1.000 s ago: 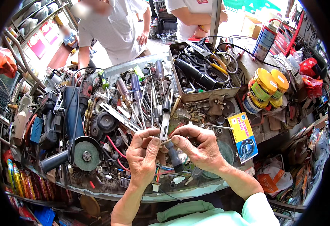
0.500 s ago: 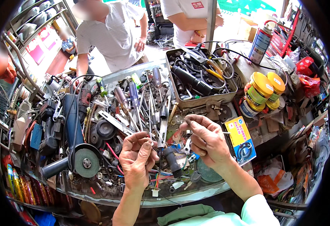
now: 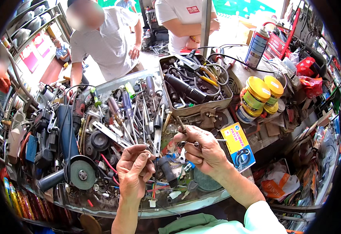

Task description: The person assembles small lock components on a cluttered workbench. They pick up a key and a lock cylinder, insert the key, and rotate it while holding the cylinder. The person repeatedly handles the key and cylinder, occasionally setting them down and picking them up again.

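Both my hands are raised over a cluttered glass-topped counter (image 3: 158, 208). My left hand (image 3: 133, 171) pinches a tiny pale, ring-like piece (image 3: 148, 155) between thumb and forefinger. To its right, my right hand (image 3: 207, 152) is closed, with a short thin dark rod (image 3: 181, 124) sticking up from thumb and forefinger. A thin metal shaft (image 3: 220, 140) shows at the far side of this hand, and I cannot tell whether it is gripped. Under the hands lie a black cylindrical tool part (image 3: 167, 171) and several loose wires. The two hands are apart.
An angle grinder (image 3: 82, 173) lies left. Screwdrivers (image 3: 127, 104) and loose parts cover the counter. A metal box of tools (image 3: 195, 109) stands beyond, yellow-lidded tubs (image 3: 258, 89) and a spray can (image 3: 257, 46) right, a patch box (image 3: 238, 146) by my right wrist. Two people stand opposite.
The view has shifted slightly, so the scene sits further left. The dark rod in my right hand now points up more plainly. My left hand keeps its pinch on the small piece.
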Motion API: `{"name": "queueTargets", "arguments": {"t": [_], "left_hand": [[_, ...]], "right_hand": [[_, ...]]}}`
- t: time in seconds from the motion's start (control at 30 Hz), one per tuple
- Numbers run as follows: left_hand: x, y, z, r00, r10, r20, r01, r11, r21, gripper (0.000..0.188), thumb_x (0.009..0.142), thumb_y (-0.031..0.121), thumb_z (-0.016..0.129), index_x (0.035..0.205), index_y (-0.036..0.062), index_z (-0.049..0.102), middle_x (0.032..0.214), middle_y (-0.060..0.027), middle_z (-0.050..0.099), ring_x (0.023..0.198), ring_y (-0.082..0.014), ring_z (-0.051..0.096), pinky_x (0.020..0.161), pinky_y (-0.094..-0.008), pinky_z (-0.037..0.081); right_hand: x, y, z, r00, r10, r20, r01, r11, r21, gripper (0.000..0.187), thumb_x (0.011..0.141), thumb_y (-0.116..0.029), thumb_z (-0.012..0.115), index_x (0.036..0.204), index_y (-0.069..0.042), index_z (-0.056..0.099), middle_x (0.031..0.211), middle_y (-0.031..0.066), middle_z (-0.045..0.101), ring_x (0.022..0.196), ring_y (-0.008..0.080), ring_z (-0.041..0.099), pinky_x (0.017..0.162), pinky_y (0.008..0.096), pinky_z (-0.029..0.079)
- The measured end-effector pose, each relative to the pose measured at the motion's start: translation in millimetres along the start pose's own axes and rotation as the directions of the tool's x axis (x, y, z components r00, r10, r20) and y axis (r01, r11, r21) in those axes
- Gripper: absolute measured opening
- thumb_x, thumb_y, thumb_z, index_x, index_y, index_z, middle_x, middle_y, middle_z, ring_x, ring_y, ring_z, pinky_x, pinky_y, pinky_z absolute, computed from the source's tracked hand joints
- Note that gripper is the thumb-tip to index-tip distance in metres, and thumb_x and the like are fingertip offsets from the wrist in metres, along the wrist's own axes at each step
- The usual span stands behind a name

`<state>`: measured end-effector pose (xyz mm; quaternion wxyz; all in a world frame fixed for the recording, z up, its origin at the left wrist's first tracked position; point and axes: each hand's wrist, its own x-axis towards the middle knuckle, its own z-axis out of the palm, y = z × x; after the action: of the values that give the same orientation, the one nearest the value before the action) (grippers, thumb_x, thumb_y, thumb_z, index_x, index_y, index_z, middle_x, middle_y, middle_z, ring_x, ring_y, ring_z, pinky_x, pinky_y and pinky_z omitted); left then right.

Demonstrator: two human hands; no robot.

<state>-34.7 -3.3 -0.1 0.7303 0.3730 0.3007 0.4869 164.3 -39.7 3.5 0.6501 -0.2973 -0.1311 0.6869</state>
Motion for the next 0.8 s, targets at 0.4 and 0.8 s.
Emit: {"name": "queueTargets", "arguments": {"t": [0.4, 0.8], "left_hand": [[-5, 2, 3, 1.0, -0.011, 0.017, 0.008, 0.988, 0.152, 0.012, 0.085, 0.004, 0.062, 0.096, -0.001, 0.059, 0.078, -0.0063, 0.063, 0.055, -0.007, 0.053, 0.042, -0.0174, 0.034], [-16, -18, 24, 0.946, 0.179, 0.27, -0.317, 0.689, 0.652, 0.014, 0.082, 0.0, 0.067, 0.094, 0.0019, 0.061, 0.072, 0.0002, 0.062, 0.056, -0.0049, 0.052, 0.05, -0.0199, 0.042]], "right_hand": [[-8, 8, 19, 0.992, 0.125, 0.006, -0.12, 0.962, -0.247, 0.019, 0.093, -0.021, 0.053, 0.093, -0.002, 0.057, 0.078, 0.0071, 0.063, 0.04, 0.0011, 0.028, 0.037, 0.0192, 0.023], [-10, 28, 19, 0.982, 0.113, 0.15, -0.123, 0.99, 0.064, 0.033, 0.099, -0.022, 0.04, 0.115, 0.006, 0.048, 0.13, 0.0204, 0.05, 0.122, 0.0281, 0.049, 0.102, 0.0415, 0.041]]}}
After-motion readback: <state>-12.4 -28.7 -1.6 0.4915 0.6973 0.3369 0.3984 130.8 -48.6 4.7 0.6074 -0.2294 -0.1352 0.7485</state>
